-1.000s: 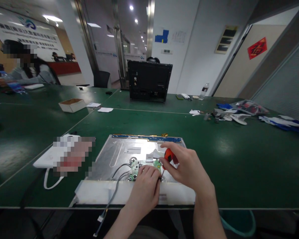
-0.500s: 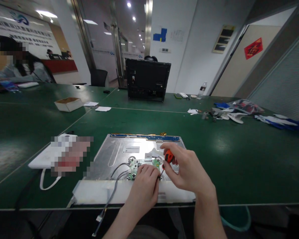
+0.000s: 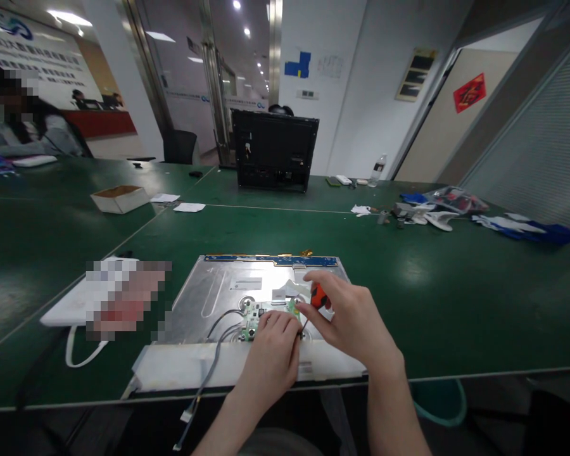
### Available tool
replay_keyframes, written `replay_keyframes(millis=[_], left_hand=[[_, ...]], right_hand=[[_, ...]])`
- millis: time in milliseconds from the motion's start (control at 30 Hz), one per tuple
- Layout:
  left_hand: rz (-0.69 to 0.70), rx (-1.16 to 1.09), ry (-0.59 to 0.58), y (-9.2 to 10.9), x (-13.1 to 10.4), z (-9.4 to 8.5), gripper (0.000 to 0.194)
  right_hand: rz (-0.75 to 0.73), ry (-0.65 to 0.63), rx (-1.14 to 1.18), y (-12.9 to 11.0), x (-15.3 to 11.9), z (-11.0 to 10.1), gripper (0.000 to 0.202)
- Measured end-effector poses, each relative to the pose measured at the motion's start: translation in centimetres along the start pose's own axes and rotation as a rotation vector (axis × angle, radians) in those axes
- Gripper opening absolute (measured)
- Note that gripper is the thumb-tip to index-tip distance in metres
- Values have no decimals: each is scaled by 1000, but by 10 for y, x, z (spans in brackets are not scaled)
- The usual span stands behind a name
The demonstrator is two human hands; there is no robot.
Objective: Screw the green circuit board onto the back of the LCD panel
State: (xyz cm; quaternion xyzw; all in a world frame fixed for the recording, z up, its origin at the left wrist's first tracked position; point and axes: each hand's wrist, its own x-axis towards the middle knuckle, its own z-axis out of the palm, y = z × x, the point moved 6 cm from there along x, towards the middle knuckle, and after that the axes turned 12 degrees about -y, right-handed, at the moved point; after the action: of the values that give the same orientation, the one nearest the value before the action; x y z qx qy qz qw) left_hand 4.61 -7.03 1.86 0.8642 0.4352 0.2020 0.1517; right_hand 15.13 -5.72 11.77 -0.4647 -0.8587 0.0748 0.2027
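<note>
An LCD panel (image 3: 185,310) lies back side up at the table's front edge, a green circuit board (image 3: 253,320) at its middle. My right hand (image 3: 349,313) grips a screwdriver (image 3: 318,296) by its orange and black handle. The thin shaft slants down to the board's right side. Resting over the right part of the board is my left hand (image 3: 275,348), its fingers together and curled beside the screwdriver's tip. What lies beneath those fingers is hidden. Grey cables (image 3: 217,361) run from the board's left side over the table edge.
A white box-like item with a strap (image 3: 66,301) lies left of the panel. Further back are an open carton (image 3: 120,199), a black monitor housing (image 3: 274,152), a bottle (image 3: 377,171) and mixed bags (image 3: 456,199). A person (image 3: 52,130) sits at far left. A teal bin (image 3: 439,402) stands below.
The view has shifted slightly to the right. Both hands stay at the board's right side; my right thumb and fingers have turned a little around the screwdriver handle.
</note>
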Motion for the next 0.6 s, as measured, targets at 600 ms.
replay_keyframes(millis=[600], left_hand=[[-11,20,-29,0,0,2,19]], right_hand=[[-6,-7,-43,-3,-6,0,26]])
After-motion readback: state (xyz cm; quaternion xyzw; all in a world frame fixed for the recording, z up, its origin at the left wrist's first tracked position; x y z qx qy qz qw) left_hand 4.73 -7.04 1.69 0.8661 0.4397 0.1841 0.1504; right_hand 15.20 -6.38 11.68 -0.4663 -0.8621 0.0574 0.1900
